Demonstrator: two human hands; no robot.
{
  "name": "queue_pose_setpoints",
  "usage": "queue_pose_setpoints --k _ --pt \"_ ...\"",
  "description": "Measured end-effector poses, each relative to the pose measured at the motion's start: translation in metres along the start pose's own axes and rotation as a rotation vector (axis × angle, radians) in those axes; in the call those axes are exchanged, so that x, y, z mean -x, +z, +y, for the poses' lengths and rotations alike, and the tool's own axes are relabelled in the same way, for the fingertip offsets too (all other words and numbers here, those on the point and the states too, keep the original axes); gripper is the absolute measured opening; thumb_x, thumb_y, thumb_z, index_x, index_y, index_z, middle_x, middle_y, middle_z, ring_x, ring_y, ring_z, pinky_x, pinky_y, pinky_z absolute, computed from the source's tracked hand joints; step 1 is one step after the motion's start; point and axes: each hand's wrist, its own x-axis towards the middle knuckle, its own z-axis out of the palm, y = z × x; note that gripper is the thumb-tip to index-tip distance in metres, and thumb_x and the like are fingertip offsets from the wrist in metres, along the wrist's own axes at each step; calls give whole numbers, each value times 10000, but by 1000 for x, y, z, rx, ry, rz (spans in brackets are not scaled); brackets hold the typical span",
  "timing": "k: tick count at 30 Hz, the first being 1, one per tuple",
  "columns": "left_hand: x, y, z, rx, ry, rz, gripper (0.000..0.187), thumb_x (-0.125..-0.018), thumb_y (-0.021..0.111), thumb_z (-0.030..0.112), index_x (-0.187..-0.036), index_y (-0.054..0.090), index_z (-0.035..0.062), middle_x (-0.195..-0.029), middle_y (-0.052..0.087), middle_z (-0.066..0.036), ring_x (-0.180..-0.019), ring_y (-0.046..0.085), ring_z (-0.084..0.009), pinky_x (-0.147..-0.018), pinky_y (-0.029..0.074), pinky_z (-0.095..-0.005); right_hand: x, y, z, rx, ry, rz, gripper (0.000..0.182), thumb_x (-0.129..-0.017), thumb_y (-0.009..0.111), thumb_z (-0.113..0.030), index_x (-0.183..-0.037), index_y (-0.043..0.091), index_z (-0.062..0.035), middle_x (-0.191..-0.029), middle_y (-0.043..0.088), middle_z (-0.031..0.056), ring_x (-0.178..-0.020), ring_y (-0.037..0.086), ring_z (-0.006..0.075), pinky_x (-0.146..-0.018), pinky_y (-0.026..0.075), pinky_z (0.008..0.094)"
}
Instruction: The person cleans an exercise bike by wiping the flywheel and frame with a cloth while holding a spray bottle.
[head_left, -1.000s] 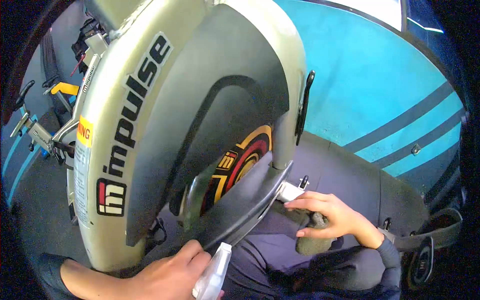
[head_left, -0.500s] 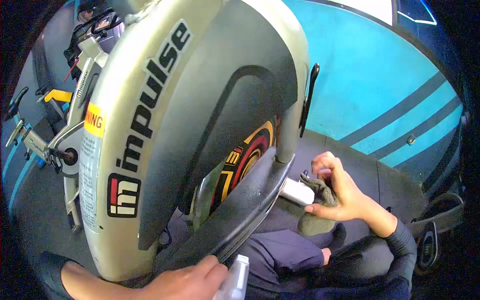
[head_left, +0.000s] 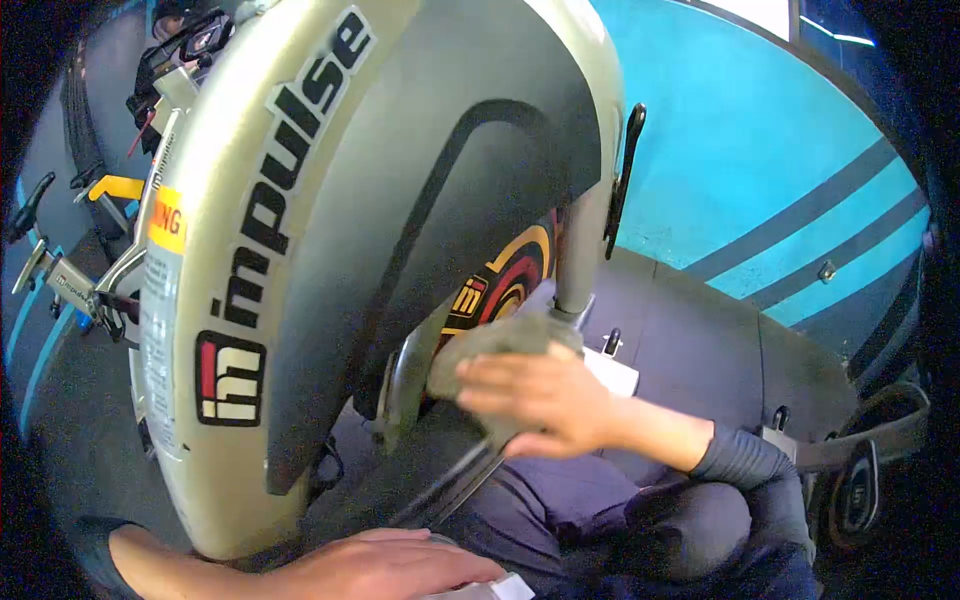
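Observation:
My right hand (head_left: 545, 395) presses a grey-green cloth (head_left: 500, 350) against the dark lower frame (head_left: 450, 480) of an exercise bike. The cloth is slightly blurred, and its underside is hidden. Just beyond my wrist sticks out the pale end of a support bar (head_left: 612, 372). At the bottom edge my left hand (head_left: 390, 570) lies with fingers stretched out over a pale, square-ended piece (head_left: 512, 588), mostly covered by the hand. Above both hands rises the bike's large grey and silver housing (head_left: 400, 200), lettered "impulse".
Behind the bike stands a turquoise wall (head_left: 740, 150) with dark stripes. More bikes (head_left: 110, 270) are at the left, one with a yellow part. My bent knee (head_left: 690, 520) is below my right arm. A black pedal-like part (head_left: 857, 490) with a strap is at the right.
My right hand has moved left with the cloth, from beside the pale bar end onto the dark frame. My left hand has shifted down and right, its fingers straightening over the pale piece.

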Motion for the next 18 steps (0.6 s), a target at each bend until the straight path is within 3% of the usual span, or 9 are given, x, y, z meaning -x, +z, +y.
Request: queue_pose_setpoints --k 2,4,5,7,10,13,14,16,18 --pt "3 -1 4 -27 21 1 399 -778 723 152 -1113 574 -4 -906 628 -180 -799 642 -354 -701 503 -415 8 -7 15 26 128 62 706 -883 552 -525 -1433 416 -103 -1442 465 142 -1274 496 300 -910 418 429" --pt "3 -4 12 -22 -150 -129 347 -800 722 186 -1056 579 1 -858 619 -189 -750 628 -377 -666 495 -430 11 -6 27 -22 235 169 697 -874 575 -506 -1395 452 -61 -1389 508 163 -1241 515 321 -914 420 444" --pt "4 -5 16 -25 -142 -131 347 -800 722 186 -1056 579 1 -858 619 -189 -750 628 -377 -666 495 -430 9 -8 25 -14 237 169 697 -874 575 -506 -1395 452 -61 -1389 508 163 -1241 515 321 -914 420 444" --pt "3 -5 21 -71 -334 -191 298 -816 694 187 -1006 564 -1 -819 602 -200 -726 619 -388 -637 489 -436 0 -7 18 57 309 139 651 -871 588 -474 -1339 500 -30 -1350 534 176 -1219 522 338 -919 423 452" --pt "10 -5 10 -129 -250 -151 305 -820 670 184 -1027 556 -9 -828 597 -203 -719 619 -390 -600 487 -426 -14 -4 -23 -54 220 66 581 -876 599 -419 -1320 522 -53 -1370 517 168 -1251 504 322 -880 432 444" --pt "9 -9 8 -169 -251 -161 343 -812 656 178 -1078 558 -15 -850 600 -199 -713 629 -380 -589 502 -416 -16 6 -50 -39 25 73 675 -817 654 -318 -1417 425 -112 -1476 420 116 -1342 434 262 -875 425 415" --pt "9 -8 7 -165 -256 -158 343 -812 656 178 -1078 558 -15 -850 600 -199 -713 629 -380 -589 502 -416 -15 4 -43 -45 23 70 675 -817 654 -318 -1417 425 -112 -1476 420 116 -1342 434 262 -875 425 415" --pt "11 -6 5 -197 -243 -205 374 -803 659 188 -1101 564 -16 -871 603 -191 -709 633 -372 -591 524 -407 -12 -13 -21 -88 13 -162 769 -765 677 -299 -1453 376 -133 -1490 414 88 -1355 421 238 -901 407 429" --pt "11 -4 4 -238 -228 -218 381 -797 658 196 -1099 566 -16 -862 608 -184 -709 637 -358 -608 539 -401 0 -21 -3 2 186 -176 855 -667 683 -172 -1461 369 -153 -1510 388 75 -1364 402 226 -970 369 462"
